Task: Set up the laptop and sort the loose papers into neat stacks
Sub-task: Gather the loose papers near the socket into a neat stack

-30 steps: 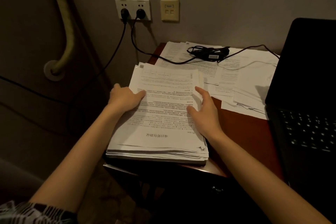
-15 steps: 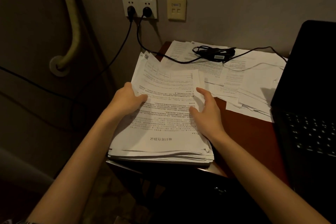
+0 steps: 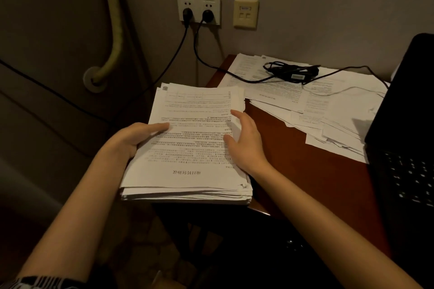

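Looking from the left side, I see a yellow-green bent pipe (image 3: pixel 114 16) going into the dark wall. Next comes a white wall socket plate (image 3: pixel 198 10) with 2 black plugs in it, and a cream square wall plate (image 3: pixel 246 13) beside it.

Below them, my left hand (image 3: pixel 131 139) grips the left edge of the thick stack of white printed papers (image 3: pixel 187 171). Its thumb lies flat on the top sheet and the other fingers curl under the edge. This stack sits on the near left corner of the red-brown wooden table (image 3: pixel 305 159) and hangs a bit over the table's left side.

My right hand (image 3: pixel 245 142) rests against the right edge of the same stack, with its fingers straight and spread a little. The 2 hands are apart, 1 on each side of the stack.

Farther right and back, loose white sheets of paper (image 3: pixel 328 110) lie spread out in a messy pile on the table. A black power brick with its cord (image 3: pixel 296 73) lies on top of them.

At the far right, the open black laptop (image 3: pixel 408 148) stands on the table, just beside the loose sheets. Its screen is dark.
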